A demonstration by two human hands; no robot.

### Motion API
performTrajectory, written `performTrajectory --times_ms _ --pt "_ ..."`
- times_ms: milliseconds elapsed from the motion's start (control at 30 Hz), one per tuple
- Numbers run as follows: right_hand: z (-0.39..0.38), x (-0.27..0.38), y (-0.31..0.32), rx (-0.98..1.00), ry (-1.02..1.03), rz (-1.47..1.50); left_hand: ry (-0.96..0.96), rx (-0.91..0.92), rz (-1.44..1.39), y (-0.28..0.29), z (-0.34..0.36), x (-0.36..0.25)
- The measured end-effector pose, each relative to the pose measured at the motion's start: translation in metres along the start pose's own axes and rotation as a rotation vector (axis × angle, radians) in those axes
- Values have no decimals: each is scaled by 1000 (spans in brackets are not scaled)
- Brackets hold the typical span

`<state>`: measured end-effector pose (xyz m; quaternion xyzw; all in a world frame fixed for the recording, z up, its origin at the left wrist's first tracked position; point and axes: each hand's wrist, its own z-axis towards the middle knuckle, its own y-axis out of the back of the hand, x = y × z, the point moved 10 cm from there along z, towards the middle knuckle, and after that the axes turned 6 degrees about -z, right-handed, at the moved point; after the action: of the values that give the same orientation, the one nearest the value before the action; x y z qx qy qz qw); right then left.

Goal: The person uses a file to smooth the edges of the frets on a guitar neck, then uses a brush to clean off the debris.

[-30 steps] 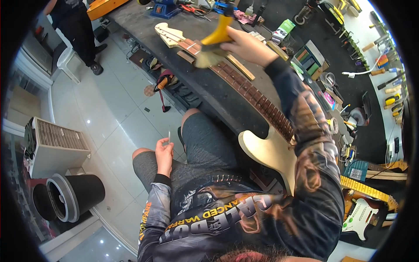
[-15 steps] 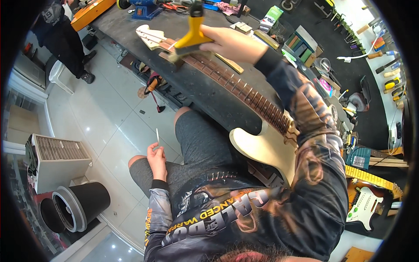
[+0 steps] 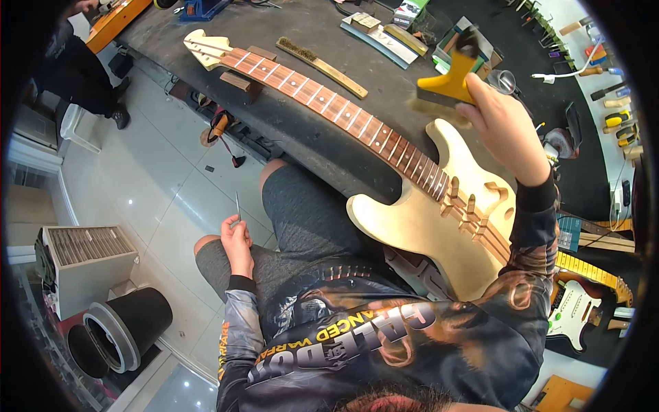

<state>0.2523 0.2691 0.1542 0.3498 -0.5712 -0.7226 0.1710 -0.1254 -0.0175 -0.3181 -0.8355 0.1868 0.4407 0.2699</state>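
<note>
My right hand point(image 3: 506, 127) grips a yellow-handled brush point(image 3: 451, 82), raised beside the guitar body's upper horn. The unfinished pale guitar point(image 3: 390, 226) has a dark wooden fretboard point(image 3: 329, 106) and lies diagonally, its neck near the headstock resting on small wooden blocks point(image 3: 235, 82) on the dark bench. My left hand point(image 3: 237, 242) is by my lap with its fingers closed around a thin metal tool point(image 3: 237, 204) pointing upward. A wooden wire brush point(image 3: 319, 65) lies on the bench behind the neck.
The dark bench point(image 3: 152, 38) carries sanding blocks point(image 3: 384, 44) and various tools. At left are another person point(image 3: 82, 79), a white stool point(image 3: 79, 134), a slatted cabinet point(image 3: 89, 250) and a black bin point(image 3: 141, 316). A sunburst guitar point(image 3: 576, 302) lies at right.
My right hand with the yellow brush has moved from over the upper neck down and right toward the guitar body, uncovering the fretboard. My left hand has shifted slightly left.
</note>
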Motion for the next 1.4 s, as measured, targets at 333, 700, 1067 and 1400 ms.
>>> performTrajectory --times_ms 333,700,1067,1400 --pt "77 -23 -62 -281 98 166 -12 -23 -90 21 -14 -6" --pt "89 -58 -180 95 -243 1067 -191 257 -271 -108 -68 -147" --pt "-15 62 -50 -206 49 688 -835 720 615 -309 -181 -213" --pt "-35 77 -81 -100 84 753 -1006 787 855 -332 -197 -200"
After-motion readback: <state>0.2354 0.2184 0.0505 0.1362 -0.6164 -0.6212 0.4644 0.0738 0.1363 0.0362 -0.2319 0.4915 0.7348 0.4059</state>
